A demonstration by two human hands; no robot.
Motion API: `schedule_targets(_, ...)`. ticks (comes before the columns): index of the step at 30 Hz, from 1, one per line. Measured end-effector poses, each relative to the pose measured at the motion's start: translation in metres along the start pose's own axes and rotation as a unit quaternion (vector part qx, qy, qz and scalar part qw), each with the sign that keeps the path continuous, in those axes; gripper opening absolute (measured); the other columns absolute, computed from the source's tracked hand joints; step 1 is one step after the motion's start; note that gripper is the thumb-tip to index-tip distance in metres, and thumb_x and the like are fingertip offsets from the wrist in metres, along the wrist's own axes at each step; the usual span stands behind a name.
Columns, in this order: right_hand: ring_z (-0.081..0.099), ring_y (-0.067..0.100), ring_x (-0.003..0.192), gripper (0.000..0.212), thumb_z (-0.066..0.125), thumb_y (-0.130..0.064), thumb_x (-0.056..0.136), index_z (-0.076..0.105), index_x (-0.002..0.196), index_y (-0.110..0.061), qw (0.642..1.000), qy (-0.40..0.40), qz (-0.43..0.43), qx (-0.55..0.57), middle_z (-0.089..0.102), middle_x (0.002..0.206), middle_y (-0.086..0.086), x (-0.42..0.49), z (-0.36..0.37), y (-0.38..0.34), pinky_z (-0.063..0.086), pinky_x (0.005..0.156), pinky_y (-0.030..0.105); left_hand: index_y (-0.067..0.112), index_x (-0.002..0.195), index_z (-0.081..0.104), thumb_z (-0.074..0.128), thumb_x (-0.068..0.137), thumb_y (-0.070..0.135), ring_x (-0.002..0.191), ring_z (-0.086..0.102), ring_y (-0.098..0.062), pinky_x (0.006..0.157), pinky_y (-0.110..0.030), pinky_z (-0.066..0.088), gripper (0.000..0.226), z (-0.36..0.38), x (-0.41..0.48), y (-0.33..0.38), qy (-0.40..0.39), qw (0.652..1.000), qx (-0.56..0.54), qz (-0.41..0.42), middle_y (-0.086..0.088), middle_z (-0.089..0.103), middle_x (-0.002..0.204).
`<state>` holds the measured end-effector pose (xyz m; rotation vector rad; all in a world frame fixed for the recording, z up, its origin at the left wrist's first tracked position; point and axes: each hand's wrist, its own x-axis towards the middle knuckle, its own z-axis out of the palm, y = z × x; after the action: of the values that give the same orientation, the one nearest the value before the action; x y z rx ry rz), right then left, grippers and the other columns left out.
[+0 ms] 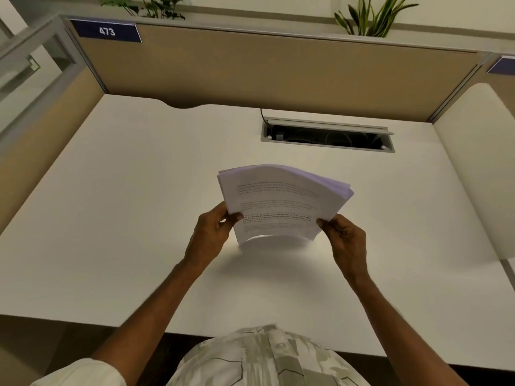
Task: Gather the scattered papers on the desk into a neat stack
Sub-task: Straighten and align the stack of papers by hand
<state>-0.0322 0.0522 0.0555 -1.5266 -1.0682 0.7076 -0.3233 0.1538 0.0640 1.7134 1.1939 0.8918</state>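
A stack of printed white papers (281, 201) is held up above the middle of the white desk (125, 218), bowed upward and tilted away from me. My left hand (213, 232) grips its lower left edge, thumb on top. My right hand (344, 235) grips the lower right edge. The sheets' far edges fan out slightly. No loose sheet lies on the desk surface in view.
An open cable hatch (327, 135) with wires inside sits in the desk behind the papers. Tan partition walls (264, 71) close the desk at back and sides, with a "473" label (106, 31) at top left. Plants (370, 18) stand above the partition.
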Motion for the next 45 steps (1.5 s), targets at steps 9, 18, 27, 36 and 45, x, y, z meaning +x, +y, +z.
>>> schedule_targets(9, 0.075, 0.007, 0.1, 0.019, 0.069, -0.014, 0.099, 0.08, 0.109, -0.027, 0.999, 0.007, 0.049, 0.009, 0.081, 0.106, -0.011, 0.008, 0.003, 0.009, 0.056, 0.086, 0.019, 0.027, 0.129, 0.059, 0.053, 0.104, 0.031, 0.102, 0.073, -0.015, 0.072, -0.031, 0.064, 0.026, 0.016, 0.006, -0.001, -0.051, 0.994, -0.071, -0.073, 0.007, 0.073, 0.113)
schedule_targets(18, 0.052, 0.019, 0.13, 0.073, 0.083, -0.036, 0.086, 0.043, 0.143, -0.015, 0.924, 0.054, 0.342, 0.165, 0.049, 0.143, 0.001, -0.003, 0.032, 0.017, 0.043, 0.116, 0.045, 0.022, 0.139, 0.056, 0.056, 0.103, 0.018, 0.107, 0.074, -0.021, 0.079, -0.037, 0.062, 0.036, 0.038, -0.007, 0.004, 0.048, 0.917, -0.342, -0.2, -0.004, 0.075, 0.119)
schedule_targets(27, 0.075, 0.027, 0.111, 0.03, 0.057, 0.003, 0.102, 0.064, 0.128, -0.011, 0.913, 0.009, 0.297, 0.28, 0.077, 0.122, 0.004, -0.01, 0.041, 0.012, 0.065, 0.081, 0.038, 0.023, 0.14, 0.055, 0.064, 0.098, 0.014, 0.115, 0.07, -0.026, 0.083, -0.037, 0.061, 0.044, 0.059, -0.04, -0.011, -0.001, 0.889, -0.383, -0.253, -0.006, 0.072, 0.126)
schedule_targets(36, 0.075, 0.023, 0.108, 0.027, 0.059, -0.011, 0.105, 0.061, 0.132, -0.01, 0.985, 0.008, 0.13, 0.118, 0.075, 0.122, 0.004, -0.015, 0.007, 0.001, 0.064, 0.084, 0.036, 0.032, 0.135, 0.057, 0.078, 0.085, 0.007, 0.098, 0.074, -0.018, 0.078, -0.03, 0.061, 0.061, -0.046, 0.018, -0.018, 0.023, 0.966, -0.181, -0.185, -0.001, 0.074, 0.112)
schedule_targets(45, 0.07, 0.007, 0.112, 0.031, 0.051, -0.015, 0.11, 0.053, 0.14, -0.02, 0.996, 0.032, 0.068, 0.056, 0.072, 0.119, -0.012, -0.019, 0.007, 0.0, 0.06, 0.083, 0.02, 0.043, 0.126, 0.048, 0.046, 0.101, 0.029, 0.106, 0.062, 0.007, 0.082, -0.007, 0.048, 0.029, -0.023, 0.014, 0.002, 0.003, 0.998, -0.061, -0.03, 0.015, 0.065, 0.116)
